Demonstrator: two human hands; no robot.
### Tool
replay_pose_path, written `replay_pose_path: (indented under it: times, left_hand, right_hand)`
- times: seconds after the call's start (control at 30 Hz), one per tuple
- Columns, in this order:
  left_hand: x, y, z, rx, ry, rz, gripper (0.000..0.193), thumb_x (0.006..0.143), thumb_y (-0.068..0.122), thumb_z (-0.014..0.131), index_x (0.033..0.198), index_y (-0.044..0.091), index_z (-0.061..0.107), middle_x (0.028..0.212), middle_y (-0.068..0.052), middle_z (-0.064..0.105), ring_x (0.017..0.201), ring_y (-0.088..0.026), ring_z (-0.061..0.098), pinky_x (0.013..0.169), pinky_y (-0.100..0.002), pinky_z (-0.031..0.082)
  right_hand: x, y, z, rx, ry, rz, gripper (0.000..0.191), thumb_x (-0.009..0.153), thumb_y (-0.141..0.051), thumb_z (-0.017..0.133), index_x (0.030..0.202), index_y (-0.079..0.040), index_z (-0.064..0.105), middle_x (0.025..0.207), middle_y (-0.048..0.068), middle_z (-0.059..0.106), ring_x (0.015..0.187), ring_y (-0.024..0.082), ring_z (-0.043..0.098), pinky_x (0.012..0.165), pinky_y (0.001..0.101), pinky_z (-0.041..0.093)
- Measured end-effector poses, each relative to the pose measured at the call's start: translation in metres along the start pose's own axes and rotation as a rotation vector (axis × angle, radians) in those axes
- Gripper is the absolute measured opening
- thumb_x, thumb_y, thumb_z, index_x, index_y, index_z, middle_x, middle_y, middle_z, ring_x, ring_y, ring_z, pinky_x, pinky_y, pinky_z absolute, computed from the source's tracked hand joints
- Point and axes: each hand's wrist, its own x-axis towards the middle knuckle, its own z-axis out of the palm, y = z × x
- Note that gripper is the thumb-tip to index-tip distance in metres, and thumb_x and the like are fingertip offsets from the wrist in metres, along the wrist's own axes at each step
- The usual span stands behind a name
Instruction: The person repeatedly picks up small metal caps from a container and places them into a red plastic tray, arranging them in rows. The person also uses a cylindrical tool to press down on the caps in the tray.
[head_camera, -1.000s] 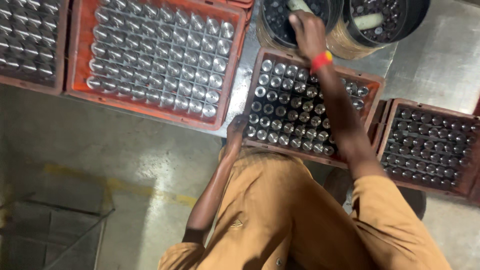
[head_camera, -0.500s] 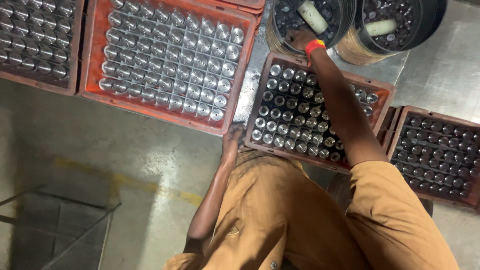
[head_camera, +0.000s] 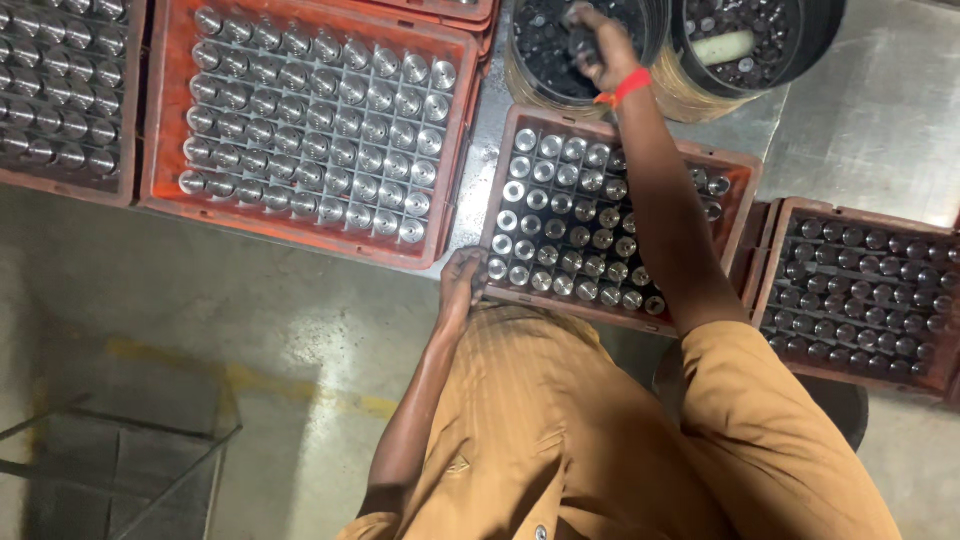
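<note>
Round tub (head_camera: 530, 80) of dark small parts, just behind red crate (head_camera: 520, 135) of upright steel cylinders

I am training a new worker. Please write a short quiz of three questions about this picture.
1. True or false: the right hand reaches into a round bucket.
2. What does the left hand touch?
A. a glass
B. the near edge of the middle crate
C. the floor
3. What colour is the band on the right wrist?

Key: 1 true; 2 B; 3 red-orange.
</note>
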Motion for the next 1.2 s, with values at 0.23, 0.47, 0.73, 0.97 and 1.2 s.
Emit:
replay_pose_path:
  times: [0.23,0.47,0.73,0.97,1.2]
  left_hand:
    - [-0.006,0.004,0.012,0.052,-0.062,-0.013,0.018,0.105,0.024,0.057,0.113,0.011,0.065,0.071,0.003,0.056,0.050,-0.004,0.044,0.041,-0.020,0.026]
    - [0.006,-0.011,0.021,0.074,-0.121,-0.029,0.019,0.104,0.026,0.058,0.112,0.010,0.064,0.071,0.001,0.057,0.049,-0.006,0.046,0.040,-0.021,0.027]
    - [0.026,-0.014,0.071,-0.413,-0.262,-0.260,0.036,0.104,0.033,0.043,0.118,0.007,0.063,0.099,-0.006,0.070,0.088,-0.017,0.066,0.076,-0.032,0.056]
    - [0.036,-0.048,0.101,-0.556,-0.353,-0.485,0.039,0.106,0.032,0.045,0.120,0.002,0.064,0.102,-0.009,0.071,0.088,-0.019,0.065,0.076,-0.033,0.056]
    - [0.035,-0.065,0.082,-0.726,-0.380,-0.486,0.031,0.110,0.024,0.055,0.120,-0.003,0.066,0.100,-0.008,0.069,0.076,-0.015,0.060,0.066,-0.028,0.052]
  right_hand:
    - [-0.015,-0.006,-0.014,0.800,-0.222,0.144,0.021,0.102,-0.022,0.069,0.098,-0.001,0.069,0.083,0.009,0.068,0.071,0.020,0.065,0.056,0.0225,0.053]
    - [-0.030,-0.001,-0.030,0.929,-0.295,-0.006,0.028,0.103,-0.027,0.059,0.106,0.000,0.060,0.087,0.011,0.066,0.076,0.017,0.063,0.059,0.0234,0.052]
    - [-0.164,0.140,-0.024,-0.219,0.074,-0.597,0.041,0.115,-0.036,0.050,0.090,-0.008,0.067,0.072,-0.001,0.063,0.059,0.007,0.057,0.053,0.0219,0.047]
    - [-0.225,0.262,-0.029,-0.683,-0.060,-0.891,0.017,0.103,-0.022,0.063,0.102,-0.005,0.067,0.087,0.005,0.064,0.074,0.013,0.059,0.064,0.0276,0.048]
    - [-0.227,0.268,-0.067,-0.396,0.088,-0.738,0.024,0.092,-0.008,0.075,0.114,-0.002,0.067,0.102,0.012,0.066,0.089,0.018,0.060,0.075,0.0333,0.049]
